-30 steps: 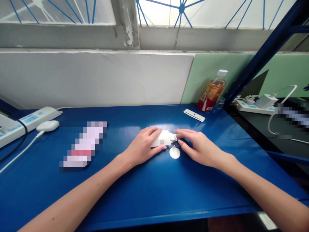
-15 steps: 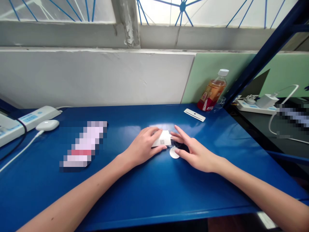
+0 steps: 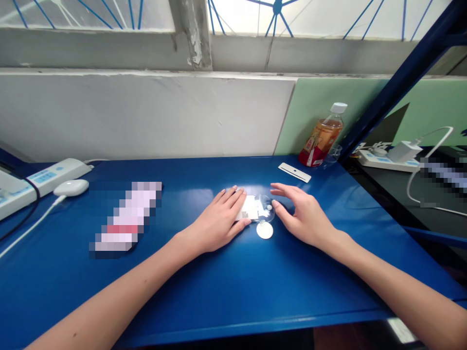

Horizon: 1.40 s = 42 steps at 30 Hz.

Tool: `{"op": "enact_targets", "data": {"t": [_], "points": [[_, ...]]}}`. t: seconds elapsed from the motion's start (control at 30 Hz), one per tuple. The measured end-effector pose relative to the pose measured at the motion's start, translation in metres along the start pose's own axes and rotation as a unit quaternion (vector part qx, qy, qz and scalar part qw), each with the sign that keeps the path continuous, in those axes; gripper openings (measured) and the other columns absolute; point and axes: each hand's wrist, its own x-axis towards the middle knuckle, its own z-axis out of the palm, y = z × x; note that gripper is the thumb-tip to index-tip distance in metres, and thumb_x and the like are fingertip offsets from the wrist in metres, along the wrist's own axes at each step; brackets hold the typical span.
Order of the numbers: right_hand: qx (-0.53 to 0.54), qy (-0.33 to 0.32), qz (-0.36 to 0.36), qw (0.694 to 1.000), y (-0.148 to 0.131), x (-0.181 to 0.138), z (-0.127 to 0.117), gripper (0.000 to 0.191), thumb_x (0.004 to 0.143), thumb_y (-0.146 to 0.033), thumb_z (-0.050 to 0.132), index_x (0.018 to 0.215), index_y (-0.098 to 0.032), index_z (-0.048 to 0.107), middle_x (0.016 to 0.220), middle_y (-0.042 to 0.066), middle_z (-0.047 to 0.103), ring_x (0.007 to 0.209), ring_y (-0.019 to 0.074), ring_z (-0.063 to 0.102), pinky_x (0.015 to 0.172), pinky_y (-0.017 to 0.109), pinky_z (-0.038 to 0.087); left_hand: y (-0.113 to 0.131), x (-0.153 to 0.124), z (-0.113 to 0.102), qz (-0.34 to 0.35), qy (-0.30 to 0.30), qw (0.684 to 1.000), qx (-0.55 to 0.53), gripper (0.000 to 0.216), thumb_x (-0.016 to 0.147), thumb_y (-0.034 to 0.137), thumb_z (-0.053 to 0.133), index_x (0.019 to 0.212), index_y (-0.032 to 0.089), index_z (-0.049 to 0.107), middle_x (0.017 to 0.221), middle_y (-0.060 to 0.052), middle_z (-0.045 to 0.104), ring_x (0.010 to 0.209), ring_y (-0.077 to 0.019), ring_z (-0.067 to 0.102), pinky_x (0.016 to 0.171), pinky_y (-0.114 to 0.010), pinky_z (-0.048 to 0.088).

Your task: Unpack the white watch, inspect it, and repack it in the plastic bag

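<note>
My left hand [image 3: 222, 218] lies flat, fingers stretched over the left part of a flat white piece [image 3: 250, 208] with a small square printed code. Its thumb rests along the near edge. A clear, round plastic piece [image 3: 265, 206] adjoins the white piece on the right, with a small pale dot on it. Just below, a white disc [image 3: 264, 230] lies on the blue tabletop. To the right, my right hand [image 3: 304, 214] is open, with thumb and fingers apart and nothing held. Its thumb tip is beside the clear piece; whether they touch I cannot tell.
A slotted white strip [image 3: 294, 172] lies behind my right hand, near a drink bottle [image 3: 323, 138] by the wall. At left are a pixelated flat object [image 3: 127, 218], a white oval case [image 3: 71, 188] on a cable and a power strip [image 3: 54, 177]. A blue post [image 3: 394, 82] slants at right.
My right hand has drawn back to the right, off the clear piece and white disc, uncovering them. My left fingers have flattened further over the white piece.
</note>
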Motion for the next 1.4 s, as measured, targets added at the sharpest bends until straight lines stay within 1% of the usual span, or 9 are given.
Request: {"op": "enact_targets", "data": {"t": [0.07, 0.17, 0.23, 0.37, 0.5, 0.73, 1.1, 1.23, 1.4], "points": [[-0.034, -0.004, 0.030, 0.999, 0.001, 0.003, -0.003, 0.039, 0.088, -0.028, 0.054, 0.124, -0.014, 0.062, 0.107, 0.013, 0.076, 0.093, 0.0313, 0.072, 0.082, 0.049, 0.057, 0.000, 0.000, 0.001, 0.002, 0.004, 1.000, -0.004, 0.064, 0.103, 0.050, 0.030, 0.151, 0.008, 0.030, 0.157, -0.017, 0.032, 0.149, -0.0314, 0.020, 0.119, -0.049, 0.022], [0.011, -0.043, 0.052, 0.998, 0.001, 0.004, -0.006, 0.034, 0.090, -0.029, 0.054, 0.120, -0.017, 0.064, 0.099, 0.009, 0.078, 0.075, 0.0265, 0.074, 0.065, 0.040, 0.059, 0.000, 0.000, 0.002, 0.005, 0.017, 1.000, -0.015, 0.063, 0.103, 0.051, 0.032, 0.150, 0.010, 0.032, 0.156, -0.017, 0.034, 0.148, -0.0313, 0.022, 0.118, -0.050, 0.023], [0.074, -0.053, 0.033, 0.995, 0.001, 0.003, -0.006, 0.033, 0.092, -0.030, 0.054, 0.121, -0.018, 0.063, 0.105, 0.008, 0.077, 0.086, 0.0261, 0.074, 0.071, 0.038, 0.061, -0.001, -0.001, 0.002, 0.005, 0.023, 1.000, -0.018, 0.063, 0.102, 0.051, 0.034, 0.150, 0.011, 0.033, 0.156, -0.017, 0.035, 0.148, -0.0314, 0.022, 0.118, -0.050, 0.023], [0.150, -0.104, -0.019, 0.983, 0.002, -0.001, -0.002, 0.036, 0.095, -0.031, 0.054, 0.127, -0.019, 0.060, 0.123, 0.009, 0.071, 0.113, 0.0253, 0.067, 0.097, 0.042, 0.055, 0.000, -0.001, 0.002, 0.003, 0.017, 1.000, -0.015, 0.064, 0.102, 0.050, 0.033, 0.150, 0.008, 0.032, 0.156, -0.018, 0.034, 0.148, -0.0319, 0.022, 0.119, -0.050, 0.022], [0.100, -0.139, -0.091, 0.981, 0.003, -0.003, 0.001, 0.039, 0.095, -0.030, 0.054, 0.132, -0.019, 0.059, 0.136, 0.010, 0.062, 0.126, 0.0265, 0.057, 0.107, 0.047, 0.047, 0.000, 0.001, 0.002, 0.000, 0.017, 1.000, -0.014, 0.064, 0.103, 0.050, 0.033, 0.149, 0.006, 0.032, 0.155, -0.019, 0.035, 0.148, -0.0326, 0.023, 0.118, -0.050, 0.023], [-0.001, -0.120, -0.142, 0.983, 0.008, -0.004, 0.009, 0.047, 0.095, -0.029, 0.052, 0.140, -0.014, 0.052, 0.144, 0.018, 0.053, 0.134, 0.0302, 0.049, 0.109, 0.053, 0.044, 0.000, 0.007, 0.003, -0.004, 0.021, 1.000, -0.021, 0.062, 0.102, 0.048, 0.034, 0.149, 0.007, 0.032, 0.156, -0.019, 0.034, 0.148, -0.0318, 0.021, 0.118, -0.049, 0.023], [-0.100, -0.109, -0.205, 0.968, 0.010, -0.002, 0.009, 0.045, 0.097, -0.025, 0.044, 0.140, -0.013, 0.052, 0.139, 0.018, 0.058, 0.131, 0.0331, 0.052, 0.105, 0.055, 0.047, -0.003, 0.008, 0.003, 0.003, 0.028, 0.999, -0.026, 0.061, 0.102, 0.049, 0.035, 0.149, 0.011, 0.034, 0.155, -0.018, 0.037, 0.148, -0.0316, 0.024, 0.117, -0.050, 0.026], [-0.175, -0.115, -0.238, 0.948, 0.004, -0.002, 0.011, 0.046, 0.095, -0.018, 0.040, 0.138, -0.006, 0.051, 0.139, 0.021, 0.057, 0.129, 0.0334, 0.054, 0.105, 0.053, 0.048, -0.002, 0.008, 0.005, 0.003, 0.033, 0.999, -0.014, 0.061, 0.102, 0.050, 0.033, 0.148, 0.010, 0.034, 0.154, -0.018, 0.038, 0.147, -0.0327, 0.025, 0.116, -0.050, 0.026], [-0.244, -0.127, -0.269, 0.923, -0.004, 0.001, 0.010, 0.049, 0.090, -0.014, 0.040, 0.132, 0.010, 0.052, 0.135, 0.031, 0.056, 0.127, 0.0399, 0.053, 0.105, 0.053, 0.047, -0.002, 0.008, 0.008, 0.009, 0.040, 0.999, -0.011, 0.061, 0.102, 0.048, 0.033, 0.148, 0.007, 0.035, 0.152, -0.020, 0.040, 0.146, -0.0340, 0.028, 0.116, -0.050, 0.027]]}}
